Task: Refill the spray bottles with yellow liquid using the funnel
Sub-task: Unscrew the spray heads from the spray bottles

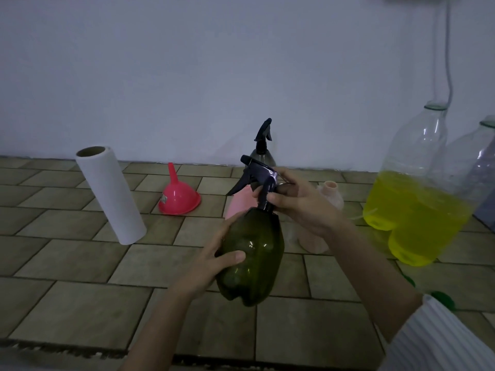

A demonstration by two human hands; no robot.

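Green bottle (251, 253) held above the tiled table (80, 303), left hand (214, 261) wrapped round its body, right hand (300, 202) fingers clamped at the sprayer (258, 174) collar. Risk of slipping mid-twist and toppling the open jug of yellow liquid (412, 210) nearby.

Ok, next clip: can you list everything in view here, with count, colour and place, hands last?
green spray bottle: 1, dark green with black trigger head, held up at centre
grey spray bottle: 1, smoky grey, black trigger, by the wall
pink bottles: 2, pale pink, no trigger on the right one, behind the hands
funnel: 1, pink-red, upside down on the tiles
paper roll: 1, white, upright, left
large jug: 1, clear, part full of yellow liquid, right
second clear jug: 1, behind it, far right
left hand: grips the green bottle's body
right hand: grips its trigger head at the neck
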